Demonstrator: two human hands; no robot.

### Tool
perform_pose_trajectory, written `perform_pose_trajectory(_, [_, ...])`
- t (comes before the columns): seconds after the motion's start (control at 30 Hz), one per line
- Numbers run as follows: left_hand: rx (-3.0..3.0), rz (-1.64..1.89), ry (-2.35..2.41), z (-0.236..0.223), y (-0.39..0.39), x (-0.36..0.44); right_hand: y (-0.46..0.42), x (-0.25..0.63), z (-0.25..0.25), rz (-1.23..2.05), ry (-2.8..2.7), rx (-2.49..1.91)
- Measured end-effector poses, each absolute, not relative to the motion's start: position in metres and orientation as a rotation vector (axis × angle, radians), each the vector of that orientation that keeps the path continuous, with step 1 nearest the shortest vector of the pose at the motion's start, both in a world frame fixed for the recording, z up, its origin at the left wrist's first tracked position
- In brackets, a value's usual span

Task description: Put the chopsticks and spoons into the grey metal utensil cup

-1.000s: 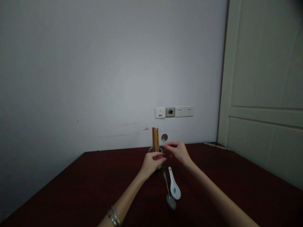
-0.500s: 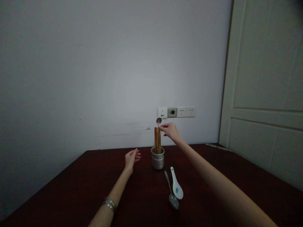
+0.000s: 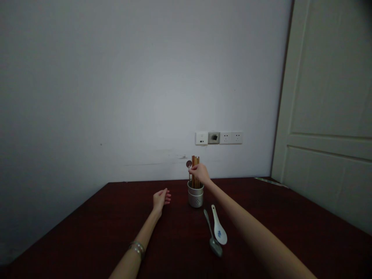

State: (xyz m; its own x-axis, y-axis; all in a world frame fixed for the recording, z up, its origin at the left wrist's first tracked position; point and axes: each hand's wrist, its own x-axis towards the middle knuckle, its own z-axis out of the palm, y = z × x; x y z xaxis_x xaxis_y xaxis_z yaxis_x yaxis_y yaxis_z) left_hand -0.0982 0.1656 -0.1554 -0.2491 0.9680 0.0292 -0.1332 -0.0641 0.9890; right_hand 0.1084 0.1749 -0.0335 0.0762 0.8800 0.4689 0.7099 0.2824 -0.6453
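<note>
My right hand [image 3: 200, 173] pinches a small metal spoon [image 3: 189, 164] by its handle, bowl up. The spoon's lower end reaches into a metal utensil holder [image 3: 195, 199] with small holes in its side, at the left of the chopsticks [image 3: 195, 161]. Those chopsticks stand upright in the holder, partly hidden behind my hand. My left hand [image 3: 160, 200] rests on the table left of the holder, empty, its fingers loosely bent and apart. Nearer to me lie a white ceramic spoon [image 3: 220, 231] with a blue mark and a larger metal spoon [image 3: 215, 247], side by side.
The dark red table [image 3: 95, 228] backs onto a pale wall [image 3: 145, 97]. Wall sockets [image 3: 231, 137] sit above its back edge. A pale panelled door [image 3: 328, 116] stands at the right. A bracelet [image 3: 137, 249] circles my left wrist.
My right hand has brought the small spoon down and left, from above the chopsticks to their left side, its handle now inside the holder. My left hand has shifted slightly toward me.
</note>
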Motion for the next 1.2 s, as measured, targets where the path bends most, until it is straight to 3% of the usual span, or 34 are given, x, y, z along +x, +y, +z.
perform_pose_trajectory(1.2, [1.217,1.461,1.245,-0.166,0.168,-0.098,0.173,0.104,-0.051,0.194,-1.787,-1.751])
